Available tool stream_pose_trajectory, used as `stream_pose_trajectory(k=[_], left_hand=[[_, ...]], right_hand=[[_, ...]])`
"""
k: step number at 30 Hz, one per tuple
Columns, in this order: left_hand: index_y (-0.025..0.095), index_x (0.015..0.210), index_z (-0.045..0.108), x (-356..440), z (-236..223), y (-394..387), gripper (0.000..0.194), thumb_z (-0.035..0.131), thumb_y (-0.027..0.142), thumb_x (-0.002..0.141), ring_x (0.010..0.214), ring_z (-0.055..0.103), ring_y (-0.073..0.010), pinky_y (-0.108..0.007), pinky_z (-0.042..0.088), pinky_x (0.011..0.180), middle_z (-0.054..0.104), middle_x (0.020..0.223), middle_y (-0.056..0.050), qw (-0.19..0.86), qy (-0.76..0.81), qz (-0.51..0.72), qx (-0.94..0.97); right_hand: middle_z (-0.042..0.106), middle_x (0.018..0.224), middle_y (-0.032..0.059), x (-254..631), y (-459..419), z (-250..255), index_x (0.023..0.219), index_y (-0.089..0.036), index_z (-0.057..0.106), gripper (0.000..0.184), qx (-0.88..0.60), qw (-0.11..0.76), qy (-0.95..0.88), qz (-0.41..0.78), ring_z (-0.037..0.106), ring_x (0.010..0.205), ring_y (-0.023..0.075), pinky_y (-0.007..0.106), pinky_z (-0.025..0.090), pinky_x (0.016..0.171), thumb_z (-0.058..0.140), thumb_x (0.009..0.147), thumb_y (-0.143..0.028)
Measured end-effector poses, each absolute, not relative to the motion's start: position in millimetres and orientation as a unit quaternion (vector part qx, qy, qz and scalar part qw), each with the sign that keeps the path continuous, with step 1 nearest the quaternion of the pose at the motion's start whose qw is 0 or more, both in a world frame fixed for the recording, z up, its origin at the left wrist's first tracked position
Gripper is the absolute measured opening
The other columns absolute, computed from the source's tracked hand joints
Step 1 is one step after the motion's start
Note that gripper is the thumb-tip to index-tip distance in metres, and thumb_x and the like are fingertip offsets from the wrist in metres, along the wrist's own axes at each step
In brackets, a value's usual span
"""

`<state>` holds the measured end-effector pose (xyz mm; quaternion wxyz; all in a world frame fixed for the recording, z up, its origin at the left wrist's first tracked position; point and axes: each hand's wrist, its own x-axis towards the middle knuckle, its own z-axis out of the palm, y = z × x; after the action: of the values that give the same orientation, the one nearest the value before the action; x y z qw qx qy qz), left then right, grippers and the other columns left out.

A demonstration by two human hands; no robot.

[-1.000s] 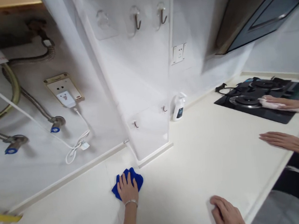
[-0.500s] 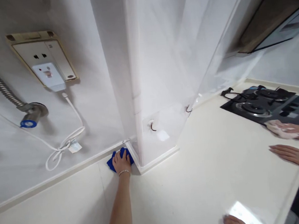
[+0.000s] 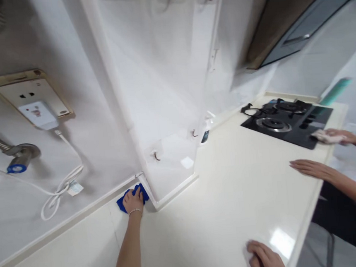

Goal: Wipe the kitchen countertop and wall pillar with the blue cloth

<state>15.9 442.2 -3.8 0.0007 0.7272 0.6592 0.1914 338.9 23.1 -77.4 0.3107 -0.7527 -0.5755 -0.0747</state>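
My left hand (image 3: 133, 200) reaches far across the cream worktop (image 3: 233, 195) and presses a blue cloth (image 3: 122, 205) into the corner where the back wall meets the white pillar (image 3: 157, 110). Its fingers lie over the cloth and a thin bracelet sits on the wrist. My right hand (image 3: 265, 259) rests on the worktop near the front edge, fingers loosely bent, with nothing in it.
Another person's hand (image 3: 312, 168) lies flat at the right, and their other hand wipes a pale cloth (image 3: 329, 137) at the black gas hob (image 3: 286, 122). A spray bottle (image 3: 206, 133) stands behind the pillar. A plugged socket (image 3: 35, 106), white cord (image 3: 61, 189) and valve (image 3: 19, 157) are on the wall.
My left hand pushed the blue cloth from the open worktop back into the wall corner beside the pillar. The other person's wiping hand slid along the hob's front edge. The view has shifted.
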Motion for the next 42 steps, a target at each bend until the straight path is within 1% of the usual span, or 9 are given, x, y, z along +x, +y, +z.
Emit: stream_pose_trajectory(k=[6, 10, 16, 23, 28, 33, 36, 39, 42], left_hand=[[0.030, 0.128, 0.062, 4.5, -6.6, 342.4, 0.046, 0.033, 0.041, 0.093, 0.122, 0.049, -0.0283, -0.049, 0.038, 0.102, 0.060, 0.130, -0.012, -0.029, 0.619, 0.174, 0.765], [0.033, 0.131, 0.059, 9.6, -28.3, 265.0, 0.045, 0.039, 0.038, 0.092, 0.118, 0.054, -0.0295, -0.049, 0.042, 0.096, 0.061, 0.132, -0.011, -0.060, 0.569, 0.206, 0.794], [0.029, 0.136, 0.055, 81.9, -34.4, 186.9, 0.047, 0.039, 0.031, 0.092, 0.127, 0.051, -0.0295, -0.052, 0.040, 0.105, 0.061, 0.135, -0.012, -0.012, 0.514, 0.223, 0.829], [0.024, 0.144, 0.044, 113.1, -23.2, 158.4, 0.053, 0.041, 0.032, 0.091, 0.140, 0.042, -0.0264, -0.051, 0.037, 0.116, 0.050, 0.149, -0.013, 0.098, 0.405, 0.233, 0.879], [0.020, 0.134, 0.053, 79.1, -35.7, 150.2, 0.050, 0.051, 0.041, 0.088, 0.138, 0.044, -0.0294, -0.056, 0.042, 0.114, 0.049, 0.144, -0.017, 0.101, 0.459, 0.304, 0.829], [0.023, 0.134, 0.051, 56.8, -33.3, 141.6, 0.046, 0.045, 0.036, 0.091, 0.140, 0.041, -0.0261, -0.052, 0.042, 0.116, 0.041, 0.149, -0.015, 0.120, 0.482, 0.330, 0.803], [0.019, 0.134, 0.051, 24.4, -31.5, 143.3, 0.047, 0.041, 0.036, 0.092, 0.141, 0.040, -0.0255, -0.050, 0.040, 0.118, 0.042, 0.149, -0.017, 0.104, 0.533, 0.345, 0.766], [0.013, 0.133, 0.052, -30.4, -37.0, 148.0, 0.050, 0.039, 0.036, 0.091, 0.144, 0.036, -0.0297, -0.053, 0.036, 0.119, 0.044, 0.146, -0.021, 0.058, 0.584, 0.341, 0.734], [0.013, 0.128, 0.056, -84.9, -48.6, 148.1, 0.051, 0.043, 0.040, 0.087, 0.142, 0.036, -0.0343, -0.057, 0.038, 0.117, 0.049, 0.141, -0.022, 0.018, 0.644, 0.325, 0.692]], right_hand=[[0.065, 0.108, 0.0074, 322.4, 29.0, -55.3, 0.102, -0.023, 0.056, 0.022, -0.771, 0.329, -0.544, -0.039, 0.062, 0.100, 0.0217, 0.040, 0.049, 0.088, 0.042, 0.088, -0.015], [0.063, 0.108, 0.0063, 321.2, 31.4, -52.9, 0.102, -0.022, 0.055, 0.027, -0.775, 0.340, -0.531, -0.039, 0.059, 0.099, 0.0207, 0.039, 0.045, 0.089, 0.042, 0.084, -0.008], [0.063, 0.107, 0.0061, 320.0, 30.5, -53.3, 0.099, -0.021, 0.056, 0.027, -0.771, 0.350, -0.529, -0.051, 0.057, 0.097, 0.0206, 0.036, 0.042, 0.087, 0.043, 0.080, -0.007], [0.065, 0.103, 0.0060, 318.8, 29.1, -48.3, 0.096, -0.021, 0.058, 0.025, -0.774, 0.393, -0.496, 0.002, 0.059, 0.095, 0.0215, 0.037, 0.043, 0.085, 0.041, 0.080, -0.012], [0.065, 0.082, 0.0019, 295.9, 35.1, -40.6, 0.102, -0.023, 0.058, 0.027, -0.764, 0.449, -0.452, 0.101, 0.061, 0.073, 0.0199, 0.037, 0.049, 0.074, 0.039, 0.083, -0.020], [0.063, 0.109, 0.0080, 258.0, 53.2, -17.4, 0.116, -0.024, 0.052, 0.034, -0.642, 0.511, -0.561, 0.113, 0.061, 0.099, 0.0205, 0.037, 0.052, 0.088, 0.036, 0.088, -0.015], [0.062, 0.117, 0.0093, 243.8, 72.1, -2.8, 0.122, -0.024, 0.050, 0.037, -0.634, 0.445, -0.624, 0.106, 0.058, 0.106, 0.0215, 0.039, 0.049, 0.094, 0.037, 0.089, -0.014], [0.060, 0.121, 0.0124, 233.9, 92.2, 2.2, 0.130, -0.019, 0.048, 0.040, -0.688, 0.322, -0.643, 0.103, 0.057, 0.106, 0.0245, 0.041, 0.048, 0.093, 0.042, 0.090, -0.019], [0.061, 0.116, 0.0149, 225.7, 107.9, -0.8, 0.129, -0.015, 0.049, 0.043, -0.714, 0.258, -0.642, 0.108, 0.058, 0.102, 0.0270, 0.042, 0.048, 0.088, 0.052, 0.087, -0.025]])
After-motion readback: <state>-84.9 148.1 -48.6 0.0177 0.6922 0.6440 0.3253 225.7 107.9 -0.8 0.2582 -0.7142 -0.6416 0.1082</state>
